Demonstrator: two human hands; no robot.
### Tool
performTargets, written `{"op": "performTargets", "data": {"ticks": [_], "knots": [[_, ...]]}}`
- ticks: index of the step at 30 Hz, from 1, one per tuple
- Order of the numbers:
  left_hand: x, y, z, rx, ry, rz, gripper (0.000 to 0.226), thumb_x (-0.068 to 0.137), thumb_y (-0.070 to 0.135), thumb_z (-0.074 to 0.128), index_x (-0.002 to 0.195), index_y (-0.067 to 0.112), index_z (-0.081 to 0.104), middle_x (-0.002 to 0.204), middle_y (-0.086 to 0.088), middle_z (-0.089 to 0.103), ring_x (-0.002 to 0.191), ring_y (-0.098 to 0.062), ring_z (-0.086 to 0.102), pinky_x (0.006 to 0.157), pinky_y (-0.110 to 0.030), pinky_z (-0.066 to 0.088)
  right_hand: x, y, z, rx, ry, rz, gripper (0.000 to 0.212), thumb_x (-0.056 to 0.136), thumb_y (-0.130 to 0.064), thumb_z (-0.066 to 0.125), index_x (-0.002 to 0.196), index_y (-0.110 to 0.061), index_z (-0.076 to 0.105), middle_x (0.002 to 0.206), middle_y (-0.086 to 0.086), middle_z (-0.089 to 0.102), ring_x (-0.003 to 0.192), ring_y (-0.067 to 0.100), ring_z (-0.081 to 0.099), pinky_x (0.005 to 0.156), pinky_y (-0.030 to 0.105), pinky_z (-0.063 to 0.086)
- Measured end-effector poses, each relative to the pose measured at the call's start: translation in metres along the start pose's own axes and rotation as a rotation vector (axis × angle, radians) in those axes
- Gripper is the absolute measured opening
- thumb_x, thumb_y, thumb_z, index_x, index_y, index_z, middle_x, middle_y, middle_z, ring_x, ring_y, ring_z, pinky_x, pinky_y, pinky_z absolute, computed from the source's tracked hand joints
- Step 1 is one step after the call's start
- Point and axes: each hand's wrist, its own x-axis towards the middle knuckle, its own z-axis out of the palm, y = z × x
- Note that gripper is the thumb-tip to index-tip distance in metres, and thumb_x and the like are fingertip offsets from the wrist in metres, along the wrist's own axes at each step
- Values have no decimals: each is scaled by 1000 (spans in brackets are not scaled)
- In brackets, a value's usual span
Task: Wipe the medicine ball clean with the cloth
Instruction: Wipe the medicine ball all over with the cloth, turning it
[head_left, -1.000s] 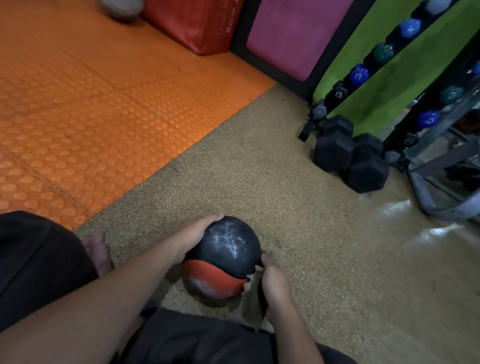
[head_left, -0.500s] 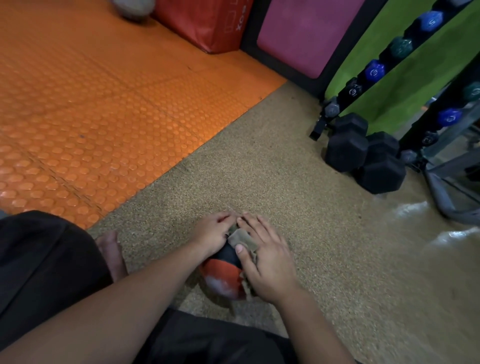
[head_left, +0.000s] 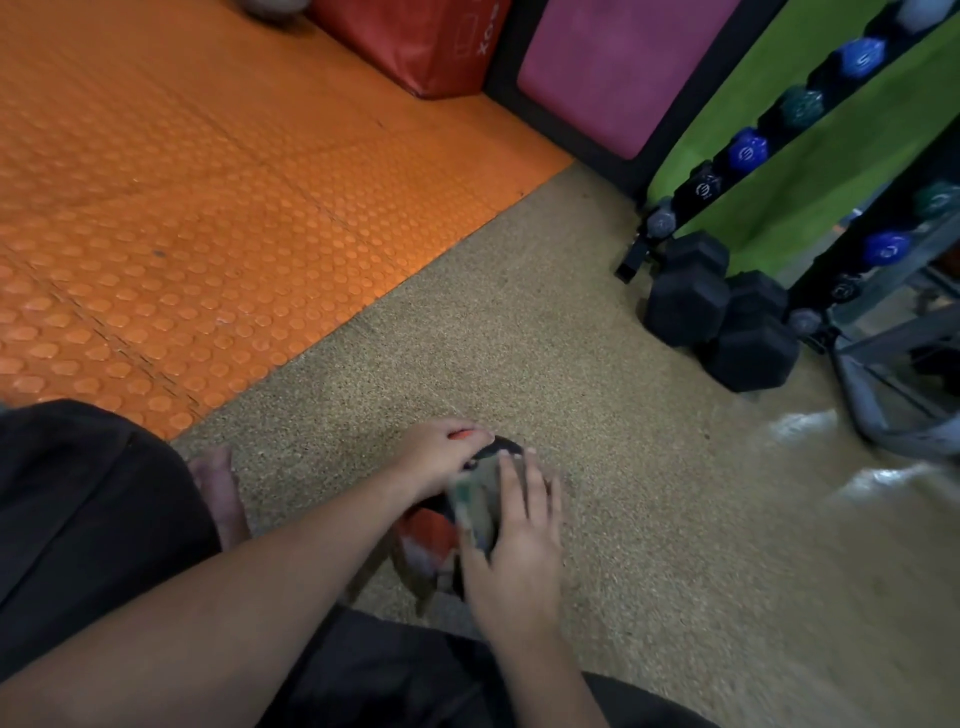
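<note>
A black and red medicine ball (head_left: 426, 535) sits on the speckled tan floor between my knees, mostly hidden by my hands. My left hand (head_left: 436, 457) grips its upper left side, fingers curled over the top. My right hand (head_left: 519, 540) lies flat over a dull olive cloth (head_left: 475, 506) and presses it against the ball's top and right side. The cloth and right hand are blurred by motion. A corner of the cloth hangs below the ball.
An orange studded mat (head_left: 208, 208) covers the floor to the left and back. Black hex dumbbells (head_left: 722, 312) lie at the right beside a rack of small dumbbells (head_left: 748, 150). A red pad (head_left: 415, 41) and a pink pad (head_left: 613, 67) stand at the back. My bare foot (head_left: 221, 493) rests left of the ball.
My right hand came up from the ball's lower right side with the cloth, laid it on top, and has since slid it toward the right side. My left hand stays on the ball.
</note>
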Motion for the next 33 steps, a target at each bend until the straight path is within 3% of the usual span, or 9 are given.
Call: {"op": "performTargets", "data": {"ticks": [3,7,12,17,19,23,26,29,33], "knots": [[2,-6,-6,-102,-2,4,63,59,84,57,103,45,80,115,16,77,110,-12,70,105,-34,51,5,16,-16,-15,-88,-112,61,101,-58,34,160,-43,26,170,-23,9,159,13,-4,128,36,12],[-9,2,3,0,108,43,45,77,75,56,103,46,79,120,16,75,113,-16,67,99,-32,51,21,25,-18,385,102,465,80,86,-78,31,127,-20,69,116,5,73,109,24,68,93,33,53],[-9,-3,-2,-73,80,56,17,78,68,66,79,53,73,113,15,77,109,-13,69,95,-28,50,2,9,-7,51,-33,-85,64,97,-47,39,160,-42,28,167,-22,14,157,12,-2,127,31,9],[-14,-4,9,-9,192,83,40,82,70,61,104,42,80,113,19,74,106,-10,65,93,-26,48,22,36,-10,602,164,622,48,98,-50,55,120,-11,72,118,14,73,118,34,66,98,36,49],[-12,-4,7,-24,157,82,35,86,64,66,106,38,80,110,20,74,105,-9,65,92,-25,47,11,22,-1,479,127,474,40,103,-50,49,123,-23,70,122,11,72,124,36,63,100,35,49],[-7,-9,0,-99,125,50,33,88,58,70,107,34,82,116,13,77,113,-12,69,100,-27,49,-5,9,-5,46,-17,-213,70,94,-41,40,161,-41,22,168,-28,9,159,11,-11,127,36,0],[-8,-6,5,-40,183,46,33,90,62,63,105,38,81,113,11,77,109,-16,69,95,-28,50,9,21,-4,520,93,171,57,95,-51,50,150,-40,50,161,-23,38,157,13,20,128,41,18],[-13,-3,14,18,241,43,35,96,61,61,110,33,78,112,7,76,108,-20,68,91,-29,48,17,18,-3,848,205,643,58,84,-62,59,120,-20,73,122,1,74,119,25,66,109,48,48],[-12,-6,6,-62,158,21,55,78,75,51,107,35,77,115,7,76,110,-19,68,100,-35,51,-3,14,-3,395,177,130,64,93,-50,51,154,-33,46,162,-19,34,153,3,25,124,28,21]]}}
